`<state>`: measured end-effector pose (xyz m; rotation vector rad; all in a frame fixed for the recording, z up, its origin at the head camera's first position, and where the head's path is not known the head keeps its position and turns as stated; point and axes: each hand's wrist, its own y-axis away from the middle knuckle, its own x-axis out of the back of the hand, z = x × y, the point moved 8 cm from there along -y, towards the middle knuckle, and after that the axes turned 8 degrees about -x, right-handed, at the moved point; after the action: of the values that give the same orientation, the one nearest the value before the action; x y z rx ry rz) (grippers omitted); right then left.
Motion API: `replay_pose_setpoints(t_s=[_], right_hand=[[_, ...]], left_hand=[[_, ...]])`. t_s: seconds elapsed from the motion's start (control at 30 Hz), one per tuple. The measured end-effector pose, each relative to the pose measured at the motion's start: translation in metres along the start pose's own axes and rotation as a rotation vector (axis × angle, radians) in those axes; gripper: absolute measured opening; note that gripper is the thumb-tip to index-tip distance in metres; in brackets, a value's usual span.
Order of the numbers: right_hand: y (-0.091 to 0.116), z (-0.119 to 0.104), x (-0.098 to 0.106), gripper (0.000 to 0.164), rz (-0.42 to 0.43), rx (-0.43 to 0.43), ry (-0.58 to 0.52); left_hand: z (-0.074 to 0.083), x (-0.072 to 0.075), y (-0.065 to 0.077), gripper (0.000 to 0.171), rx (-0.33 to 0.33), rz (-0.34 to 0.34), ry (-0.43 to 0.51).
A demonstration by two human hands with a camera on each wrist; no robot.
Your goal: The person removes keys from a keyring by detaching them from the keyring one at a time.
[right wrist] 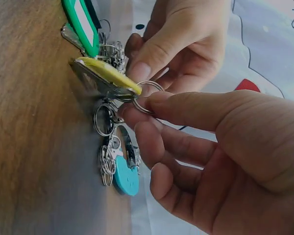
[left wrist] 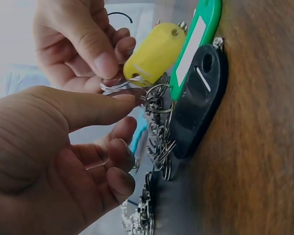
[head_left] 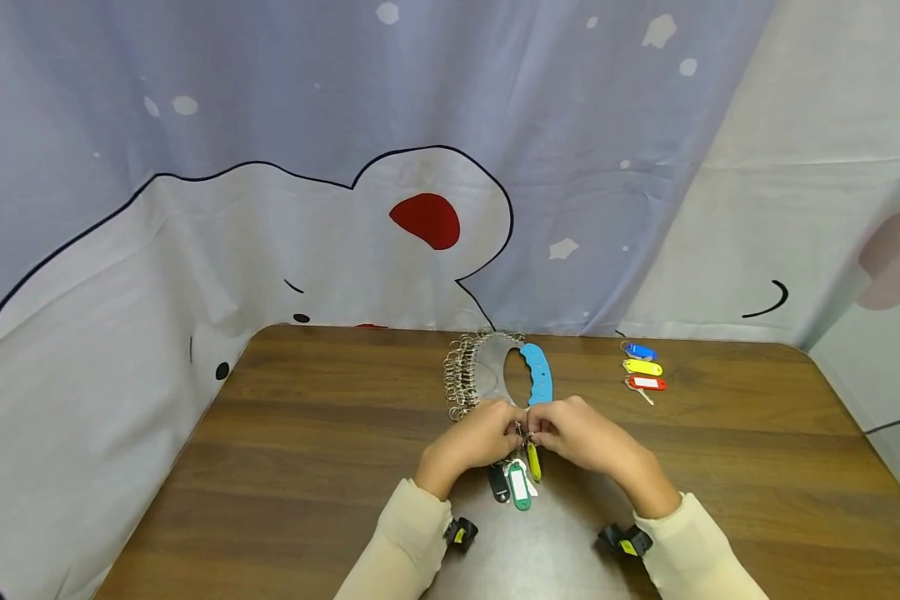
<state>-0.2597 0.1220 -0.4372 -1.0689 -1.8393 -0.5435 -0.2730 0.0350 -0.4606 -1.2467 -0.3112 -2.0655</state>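
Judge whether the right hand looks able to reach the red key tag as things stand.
Probably yes: the way across the wooden tabletop to the red key tag looks unblocked. The right hand pinches the split ring of a yellow key tag, though, so it would likely need to let go first.

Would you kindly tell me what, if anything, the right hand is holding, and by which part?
The right hand pinches the yellow key tag by its metal split ring.
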Motion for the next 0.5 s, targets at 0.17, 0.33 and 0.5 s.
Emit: replay_pose_setpoints(t_s=[0.17,0.33,0.5], right_hand=[[-0.0009,0.0005,0.004,0.011,0.013,-0.012,-0.006],[-0.0011,0.0016,0.0072,0.008,0.027,-0.026,-0.017],[-0.0014,0.0016,0.0082,0.007,0.052,-0.019,-0.015]], left_hand=[[-0.0014,0.0,-0.0024,0.014,-0.003,0.015,0.037],[-0.0039,0.0034,-0.0042,0.011,0.008,0.075,0.063],[-0.0055,0.0065,-0.0041,0.01,0.017,0.117,0.042]])
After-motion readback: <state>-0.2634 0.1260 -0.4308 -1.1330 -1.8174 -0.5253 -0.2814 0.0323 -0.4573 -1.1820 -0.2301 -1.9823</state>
